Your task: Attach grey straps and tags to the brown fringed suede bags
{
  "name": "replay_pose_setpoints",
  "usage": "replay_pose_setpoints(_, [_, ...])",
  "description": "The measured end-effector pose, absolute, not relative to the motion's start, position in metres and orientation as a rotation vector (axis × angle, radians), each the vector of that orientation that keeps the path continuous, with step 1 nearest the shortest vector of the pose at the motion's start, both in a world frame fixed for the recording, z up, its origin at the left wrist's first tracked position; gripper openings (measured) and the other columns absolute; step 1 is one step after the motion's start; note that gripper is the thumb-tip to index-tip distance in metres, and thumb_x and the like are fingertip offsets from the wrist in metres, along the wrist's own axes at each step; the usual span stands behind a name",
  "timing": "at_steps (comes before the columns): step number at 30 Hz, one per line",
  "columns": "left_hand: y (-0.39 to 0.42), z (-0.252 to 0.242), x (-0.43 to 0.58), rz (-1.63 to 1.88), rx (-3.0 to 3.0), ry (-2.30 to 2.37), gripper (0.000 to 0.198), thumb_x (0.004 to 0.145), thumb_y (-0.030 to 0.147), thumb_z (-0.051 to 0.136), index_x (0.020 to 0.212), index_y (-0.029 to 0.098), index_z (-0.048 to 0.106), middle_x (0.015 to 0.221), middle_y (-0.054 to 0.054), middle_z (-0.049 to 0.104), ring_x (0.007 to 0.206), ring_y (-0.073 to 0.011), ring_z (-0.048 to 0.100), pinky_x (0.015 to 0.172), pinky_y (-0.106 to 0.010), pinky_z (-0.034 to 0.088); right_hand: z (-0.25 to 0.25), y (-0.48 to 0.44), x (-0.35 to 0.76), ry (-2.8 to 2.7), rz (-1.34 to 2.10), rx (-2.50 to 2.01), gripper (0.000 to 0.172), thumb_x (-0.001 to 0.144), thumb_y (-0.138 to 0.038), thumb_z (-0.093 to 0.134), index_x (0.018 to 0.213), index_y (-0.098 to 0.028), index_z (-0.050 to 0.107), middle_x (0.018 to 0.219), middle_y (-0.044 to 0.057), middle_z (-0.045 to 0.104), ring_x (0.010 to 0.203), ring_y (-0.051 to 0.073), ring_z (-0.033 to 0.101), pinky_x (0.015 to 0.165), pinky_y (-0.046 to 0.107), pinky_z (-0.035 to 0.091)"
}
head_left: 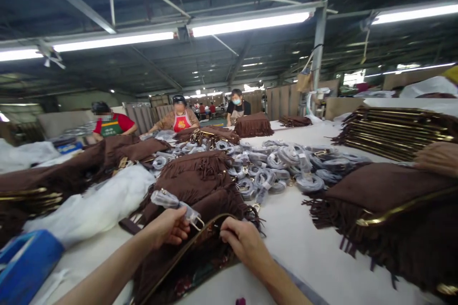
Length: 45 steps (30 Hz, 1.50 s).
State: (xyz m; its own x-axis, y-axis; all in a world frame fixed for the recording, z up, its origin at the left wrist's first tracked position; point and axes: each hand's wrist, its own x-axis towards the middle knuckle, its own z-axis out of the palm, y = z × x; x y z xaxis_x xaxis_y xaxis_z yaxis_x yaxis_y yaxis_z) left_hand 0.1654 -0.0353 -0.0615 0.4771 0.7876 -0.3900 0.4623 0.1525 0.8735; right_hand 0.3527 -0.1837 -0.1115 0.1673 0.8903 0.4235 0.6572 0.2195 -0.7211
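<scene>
My left hand [173,228] is closed around a coiled strap in clear plastic wrap [166,198], its gold metal clasp [197,222] sticking out to the right. Below it lies a brown fringed bag [157,267] with its zipped mouth gaping and a dark patterned lining [200,274] showing. At the right end of that mouth, the fingers of my right hand [243,240] pinch the bag's edge. More brown fringed bags [195,176] are piled just behind both hands.
A heap of plastic-wrapped straps [275,167] covers the middle of the white table [282,228]. Stacked bags with gold zips [397,133] and a large fringed bag [386,190] stand right. A blue container [32,262] and white plastic sheeting [103,200] lie left. Several people work across the table.
</scene>
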Motion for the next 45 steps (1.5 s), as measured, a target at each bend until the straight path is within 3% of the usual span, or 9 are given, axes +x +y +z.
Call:
replay_pose_setpoints(2, [-0.046,-0.063,0.158,0.221,1.640,1.177,0.056,0.078,0.068,0.048,0.056,0.017,0.054,0.053,-0.003,0.059,0.042,-0.0134,0.055,0.040,-0.021,0.039,-0.112,-0.184,0.352,-1.554,0.314,-1.505,0.016,0.084,-0.017,0.053,0.072,-0.022,0.061,0.067,-0.003,0.065,0.066,0.013,0.059,0.063,0.021,0.035])
replay_pose_setpoints(5, [-0.063,-0.050,0.152,0.246,2.359,1.030,0.043,0.088,0.049,0.043,0.062,0.018,0.056,0.063,-0.003,0.063,0.058,-0.0183,0.060,0.055,-0.027,0.046,-0.112,-0.184,0.351,-1.539,0.309,-1.520,0.015,0.085,-0.018,0.053,0.073,-0.022,0.061,0.067,-0.003,0.064,0.066,0.013,0.059,0.064,0.021,0.035])
replay_pose_setpoints(7, [-0.068,-0.046,0.152,0.395,2.888,0.739,0.019,0.089,0.030,0.048,0.087,0.020,0.063,0.091,-0.005,0.068,0.086,-0.0222,0.062,0.078,-0.033,0.048,-0.111,-0.185,0.350,-1.539,0.319,-1.527,0.015,0.085,-0.017,0.053,0.072,-0.022,0.061,0.067,-0.003,0.064,0.065,0.013,0.058,0.063,0.021,0.035])
replay_pose_setpoints(10, [-0.059,-0.061,0.155,0.463,3.327,0.313,0.032,0.091,0.015,0.048,0.121,0.025,0.055,0.124,-0.007,0.060,0.112,-0.0236,0.054,0.097,-0.040,0.041,-0.110,-0.185,0.350,-1.545,0.329,-1.521,0.015,0.085,-0.018,0.053,0.072,-0.022,0.061,0.068,-0.003,0.064,0.066,0.013,0.058,0.063,0.021,0.035])
replay_pose_setpoints(12, [-0.042,-0.077,0.156,0.489,3.392,0.280,0.031,0.093,0.012,0.045,0.121,0.023,0.055,0.123,-0.008,0.061,0.109,-0.0219,0.055,0.096,-0.037,0.044,-0.110,-0.185,0.351,-1.534,0.345,-1.506,0.016,0.084,-0.018,0.053,0.071,-0.022,0.061,0.067,-0.004,0.063,0.065,0.012,0.057,0.063,0.021,0.035])
replay_pose_setpoints(18, [-0.021,-0.074,0.149,0.570,3.028,1.135,0.027,0.095,0.016,0.036,0.082,0.020,0.059,0.082,-0.005,0.063,0.079,-0.0186,0.060,0.074,-0.029,0.047,-0.111,-0.182,0.352,-1.458,0.441,-1.443,0.017,0.082,-0.019,0.053,0.067,-0.021,0.061,0.063,-0.005,0.060,0.064,0.012,0.056,0.062,0.021,0.036])
replay_pose_setpoints(27, [-0.104,-0.034,0.186,0.569,2.578,0.704,0.034,0.093,0.029,0.041,0.063,0.020,0.055,0.077,-0.003,0.059,0.075,-0.0166,0.055,0.070,-0.027,0.042,-0.107,-0.179,0.348,-1.291,0.483,-1.272,0.016,0.082,-0.025,0.055,0.068,-0.021,0.062,0.068,-0.002,0.063,0.068,0.015,0.056,0.066,0.024,0.041])
replay_pose_setpoints(33, [-0.107,-0.059,0.209,0.438,2.623,0.796,0.024,0.090,0.018,0.043,0.070,0.018,0.059,0.086,-0.005,0.059,0.082,-0.0174,0.057,0.075,-0.027,0.042,-0.111,-0.179,0.351,-1.269,0.546,-1.241,0.014,0.081,-0.023,0.057,0.072,-0.020,0.067,0.068,-0.002,0.065,0.067,0.015,0.057,0.066,0.024,0.043])
replay_pose_setpoints(45, [-0.105,-0.074,0.173,0.207,2.605,0.879,0.019,0.089,0.025,0.042,0.075,0.021,0.056,0.086,-0.003,0.063,0.081,-0.0188,0.058,0.074,-0.028,0.040,-0.111,-0.175,0.358,-1.217,0.634,-1.222,0.010,0.076,-0.022,0.058,0.067,-0.020,0.062,0.062,-0.003,0.064,0.059,0.011,0.054,0.058,0.022,0.042])
